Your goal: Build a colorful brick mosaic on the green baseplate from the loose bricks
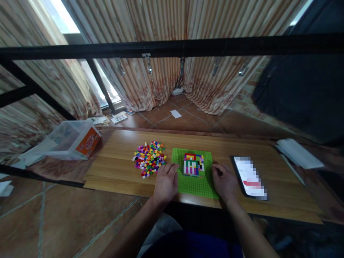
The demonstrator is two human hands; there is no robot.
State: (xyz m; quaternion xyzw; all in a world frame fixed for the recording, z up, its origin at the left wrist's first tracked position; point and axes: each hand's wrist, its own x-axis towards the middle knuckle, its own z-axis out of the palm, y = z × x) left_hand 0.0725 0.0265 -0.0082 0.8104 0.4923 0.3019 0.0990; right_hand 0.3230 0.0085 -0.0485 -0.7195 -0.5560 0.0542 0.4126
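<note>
A green studded baseplate (197, 187) lies on the wooden table. On its upper middle sits a block of small toy bricks (191, 166) in white, red, green, yellow and other colours. My left hand (166, 182) rests at the baseplate's left edge, its fingers stretched forward and touching the rim, with nothing visible in them. At the right edge, my right hand (225, 182) is closed, fingers curled toward the thumb; whatever lies between the fingertips is hidden. Beyond my left hand is a loose pile of multicoloured bricks (150, 159).
Right of my right hand lies a phone (248, 177) with a lit, blurred screen. A clear plastic bin (67, 138) with an orange label stands off the table's left end. A black metal bar (172, 48) crosses ahead, before the curtains. White folded material (299, 154) lies far right.
</note>
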